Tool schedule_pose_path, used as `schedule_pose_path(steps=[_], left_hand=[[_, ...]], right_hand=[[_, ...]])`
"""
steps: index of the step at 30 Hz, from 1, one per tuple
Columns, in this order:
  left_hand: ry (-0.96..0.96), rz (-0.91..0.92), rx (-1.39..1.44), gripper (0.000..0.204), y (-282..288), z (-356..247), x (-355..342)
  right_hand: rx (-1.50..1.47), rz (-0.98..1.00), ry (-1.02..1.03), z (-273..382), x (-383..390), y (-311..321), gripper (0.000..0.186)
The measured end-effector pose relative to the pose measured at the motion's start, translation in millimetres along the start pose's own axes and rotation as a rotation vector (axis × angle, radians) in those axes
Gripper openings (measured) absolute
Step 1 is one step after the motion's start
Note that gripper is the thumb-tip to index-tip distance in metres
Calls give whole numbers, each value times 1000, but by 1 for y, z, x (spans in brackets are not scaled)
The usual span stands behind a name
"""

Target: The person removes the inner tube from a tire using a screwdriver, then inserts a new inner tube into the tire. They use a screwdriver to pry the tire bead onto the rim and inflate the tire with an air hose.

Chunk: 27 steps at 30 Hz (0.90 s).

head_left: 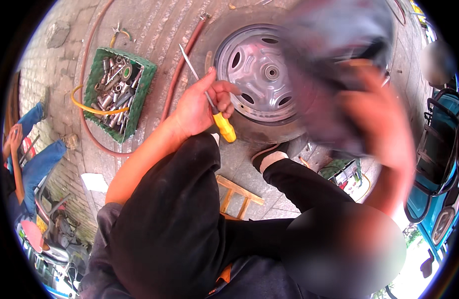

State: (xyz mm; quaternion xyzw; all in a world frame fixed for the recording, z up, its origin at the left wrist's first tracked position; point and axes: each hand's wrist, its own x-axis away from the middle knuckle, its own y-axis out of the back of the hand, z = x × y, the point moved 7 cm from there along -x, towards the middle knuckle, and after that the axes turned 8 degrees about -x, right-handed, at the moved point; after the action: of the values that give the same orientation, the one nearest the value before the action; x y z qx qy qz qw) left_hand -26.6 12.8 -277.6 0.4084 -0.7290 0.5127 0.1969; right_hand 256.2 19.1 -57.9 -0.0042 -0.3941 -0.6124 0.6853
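Observation:
My left hand (195,108) is closed around a screwdriver (224,127) with a yellow handle, its thin metal shaft pointing up and to the left. Under and beyond it, a wheel lies flat on the ground, with a silver steel rim (252,74) and a dark tire (208,55). At the right, my right hand (371,107), smeared by motion, grips a dark, floppy thing (334,45). This is blurred too, so I cannot tell its kind. It hides the right side of the wheel.
A green crate (139,107) of sockets and metal tools stands at the left, beside pliers (118,35) and a reddish hose (185,57). A wooden stool (239,192) shows below my legs. Another person's legs (40,154) are far left; a blue vehicle (438,149) is at right.

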Motion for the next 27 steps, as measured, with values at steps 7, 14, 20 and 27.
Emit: schedule_pose_path(steps=[7,14,20,27], left_hand=[[297,-342,182,60,53,70,-7],[390,-231,-154,67,41,58,10],[405,-215,-474,36,58,71,6],[506,-188,-725,29,35,71,-10]], right_hand=[[102,255,-182,-139,-61,-259,65],[260,480,-135,-169,-57,-290,62],[466,627,-144,-142,-61,-302,53],[414,528,-234,-171,-85,-300,49]])
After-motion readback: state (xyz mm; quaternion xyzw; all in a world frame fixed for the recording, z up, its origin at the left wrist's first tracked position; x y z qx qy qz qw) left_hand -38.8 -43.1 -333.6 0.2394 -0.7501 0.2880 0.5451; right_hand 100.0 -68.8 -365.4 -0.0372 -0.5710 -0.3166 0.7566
